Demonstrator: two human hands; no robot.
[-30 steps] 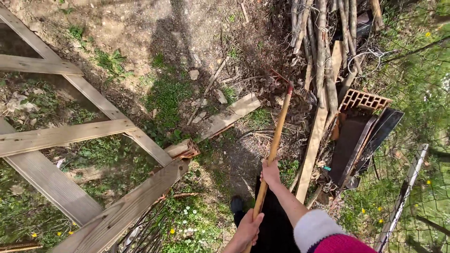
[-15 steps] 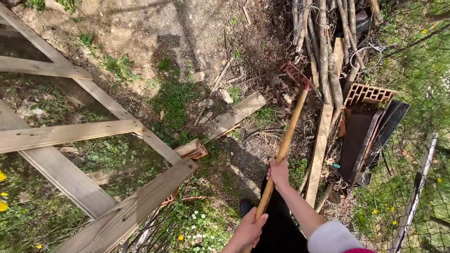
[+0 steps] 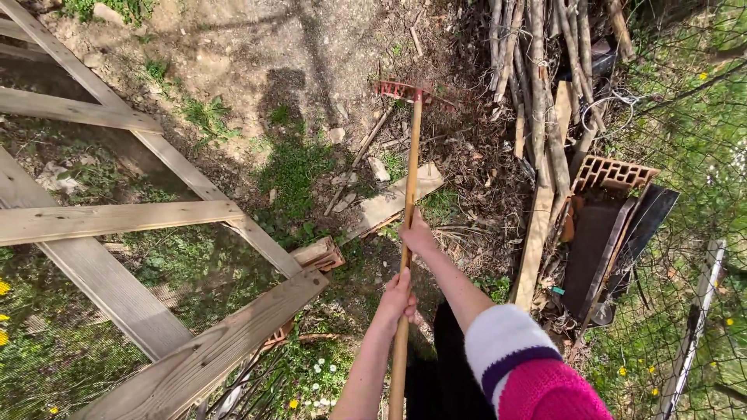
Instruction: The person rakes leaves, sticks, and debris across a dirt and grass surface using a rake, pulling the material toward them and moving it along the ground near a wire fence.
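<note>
Rake (image 3: 410, 194) is lying along the line of sight — head (image 3: 412, 91) resting far out on the dirt among twigs, handle running back toward the body. Right hand (image 3: 417, 233) is clamping the handle further up; left hand (image 3: 397, 299) is gripping nearer — both closed round it.

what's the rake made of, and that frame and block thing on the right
Rake handle: looks like bare wood, pale tan and smooth, with both hands on it. Rake head: probably metal, reddish, either painted or rusted; thin teeth. Frame beams: unfinished sawn timber, grey-weathered, with visible grain. Block: likely fired clay, an orange hollow brick with a grid of square holes.
</note>
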